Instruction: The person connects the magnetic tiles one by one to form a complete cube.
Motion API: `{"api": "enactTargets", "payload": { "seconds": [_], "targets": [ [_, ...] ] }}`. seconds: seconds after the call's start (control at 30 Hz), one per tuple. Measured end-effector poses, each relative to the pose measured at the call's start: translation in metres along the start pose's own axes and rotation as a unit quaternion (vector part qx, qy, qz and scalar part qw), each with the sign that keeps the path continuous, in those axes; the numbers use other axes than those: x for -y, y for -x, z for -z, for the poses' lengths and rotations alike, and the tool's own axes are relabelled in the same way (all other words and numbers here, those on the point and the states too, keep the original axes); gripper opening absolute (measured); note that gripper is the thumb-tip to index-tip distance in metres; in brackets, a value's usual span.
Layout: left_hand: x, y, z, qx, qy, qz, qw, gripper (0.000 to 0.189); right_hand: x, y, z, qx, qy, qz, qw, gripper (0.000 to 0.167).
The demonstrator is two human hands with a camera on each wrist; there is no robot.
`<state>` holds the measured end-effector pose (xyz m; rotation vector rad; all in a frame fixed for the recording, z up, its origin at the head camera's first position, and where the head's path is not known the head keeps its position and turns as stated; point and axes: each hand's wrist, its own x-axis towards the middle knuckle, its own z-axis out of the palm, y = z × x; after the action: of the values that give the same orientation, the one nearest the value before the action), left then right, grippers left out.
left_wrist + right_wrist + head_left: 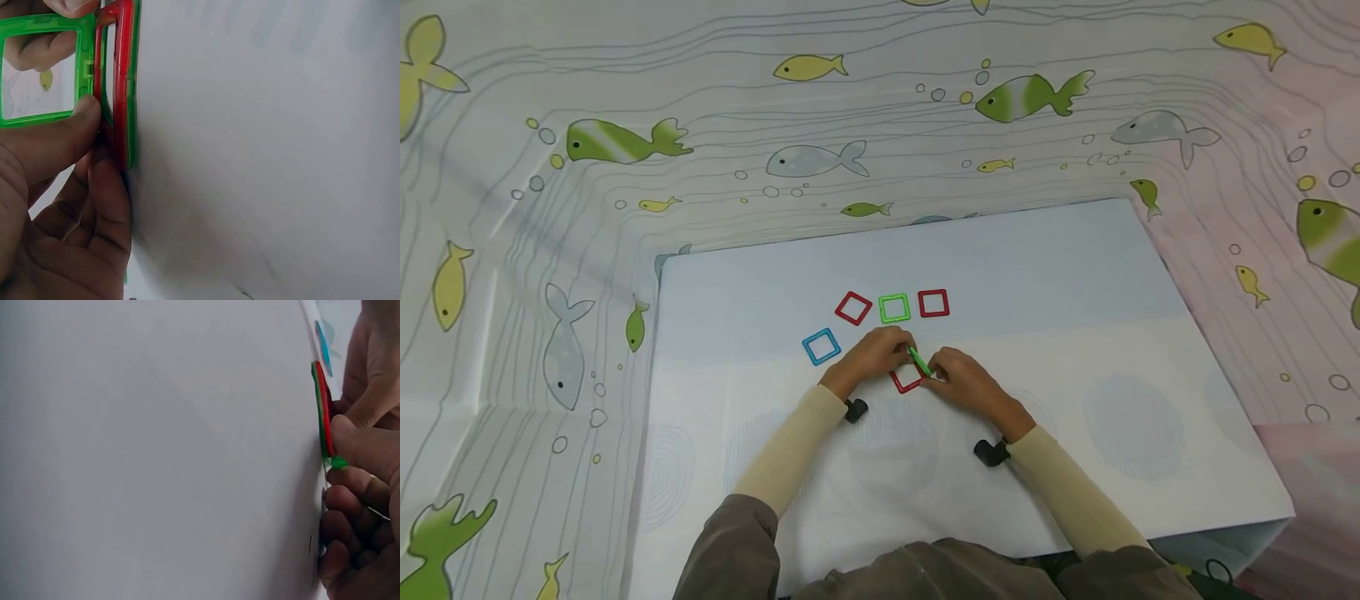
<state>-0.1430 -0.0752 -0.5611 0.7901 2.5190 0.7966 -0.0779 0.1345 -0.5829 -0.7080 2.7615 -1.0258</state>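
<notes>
Between my two hands a green square frame tile (919,362) stands on edge over a red square frame tile (907,386). My left hand (877,354) pinches the standing green tile at one corner, the thumb across its rim in the left wrist view. My right hand (964,379) grips the opposite corner, with its thumb against the edge of the red tile (324,412) in the right wrist view. Under the red tile lies a thin green layer (130,125), which looks like another tile. Fingers partly hide how the tiles meet.
Beyond my hands lie a blue square tile (822,347), a red one (853,294), a green one (894,320) and another red one (933,316), spaced apart. The white tabletop (1037,267) meets a fish-patterned sheet (715,183) behind it.
</notes>
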Motion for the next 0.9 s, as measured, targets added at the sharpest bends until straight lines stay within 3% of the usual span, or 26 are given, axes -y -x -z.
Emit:
{"api": "enactTargets", "payload": {
  "seconds": [0.43, 0.9],
  "targets": [
    [0.001, 0.004, 0.003, 0.011, 0.007, 0.009, 0.9999, 0.003, 0.01, -0.006, 0.001, 0.026, -0.038, -0.095, 0.9944, 0.015],
    [0.005, 0.02, -0.002, 0.002, 0.032, 0.028, 0.9991, 0.004, 0.022, -0.012, -0.002, 0.02, 0.002, -0.114, 0.9933, 0.014]
  ]
}}
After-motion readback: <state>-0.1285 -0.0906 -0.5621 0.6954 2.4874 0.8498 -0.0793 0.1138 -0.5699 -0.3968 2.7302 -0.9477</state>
